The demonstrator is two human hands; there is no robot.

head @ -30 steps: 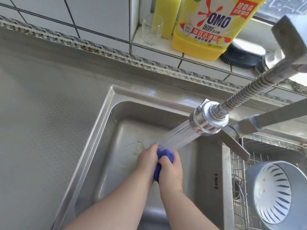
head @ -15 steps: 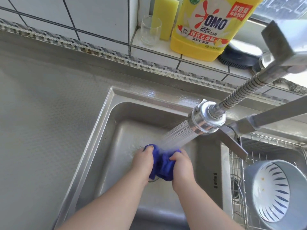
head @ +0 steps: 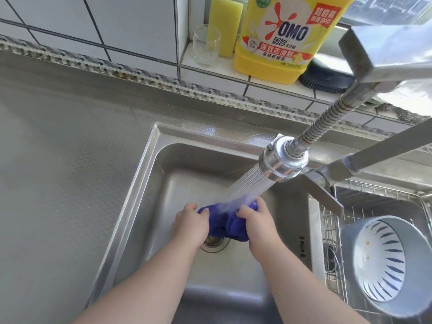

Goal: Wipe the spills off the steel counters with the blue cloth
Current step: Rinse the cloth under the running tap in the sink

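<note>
I see both grips, left hand (head: pixel 190 226) and right hand (head: pixel 258 226), clench the blue cloth (head: pixel 228 224) under the faucet head's (head: pixel 282 161) spray.

drain (head: pixel 214 244) half hidden under blue cloth (head: pixel 228 224), detergent bottle (head: pixel 280 36) top cut off

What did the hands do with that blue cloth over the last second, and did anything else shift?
The left hand and right hand drew apart, stretching the bunched blue cloth out sideways under the spray; a second ago they were pressed together around it. Both still grip it. The spray head keeps running, and the detergent bottle and glass stayed put.
</note>
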